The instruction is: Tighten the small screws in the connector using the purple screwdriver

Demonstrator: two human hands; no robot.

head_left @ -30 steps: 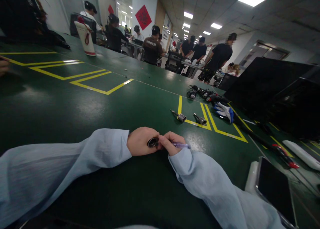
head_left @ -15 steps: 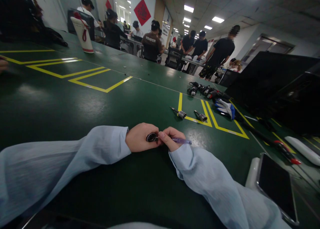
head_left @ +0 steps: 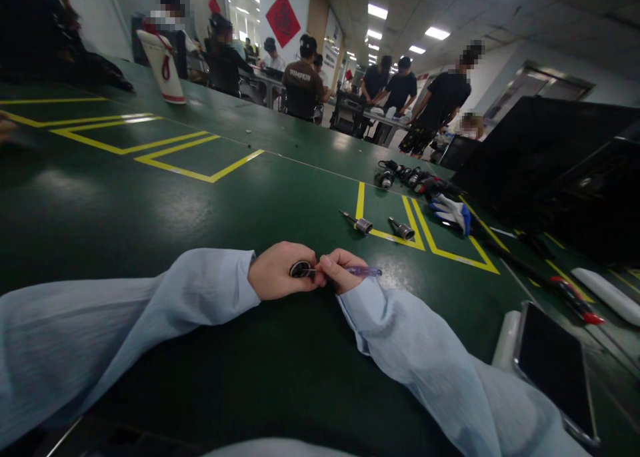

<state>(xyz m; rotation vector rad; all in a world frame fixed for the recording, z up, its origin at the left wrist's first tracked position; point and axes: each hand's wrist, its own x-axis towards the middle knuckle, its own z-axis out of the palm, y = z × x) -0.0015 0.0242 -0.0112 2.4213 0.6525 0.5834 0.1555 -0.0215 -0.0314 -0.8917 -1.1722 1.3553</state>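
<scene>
My left hand (head_left: 280,269) is closed around a small round part (head_left: 301,269) with a dark face and a pale rim; most of its body is hidden in the fist. Between the thumb and fingers of my right hand (head_left: 343,269) is a slim screwdriver with a clear purple handle (head_left: 365,270). Its thin metal shaft points left at the round part's face, and I cannot tell whether the tip touches. The two hands meet at the fingertips, just above the green table (head_left: 280,364). Two metal cylinders with thin shafts, one on the left (head_left: 363,226) and one on the right (head_left: 403,230), lie beyond my right hand.
At the right lie a phone (head_left: 555,370), a red-and-black handled tool (head_left: 575,300) and a blue-and-white glove (head_left: 451,214). Dark metal parts (head_left: 387,177) are heaped behind. A white cup-like container (head_left: 163,67) stands far left. Several people are at tables in the background.
The screwdriver handle has tipped closer to level, and my right hand has shifted slightly. My left hand still grips the round part. The view has moved a little.
</scene>
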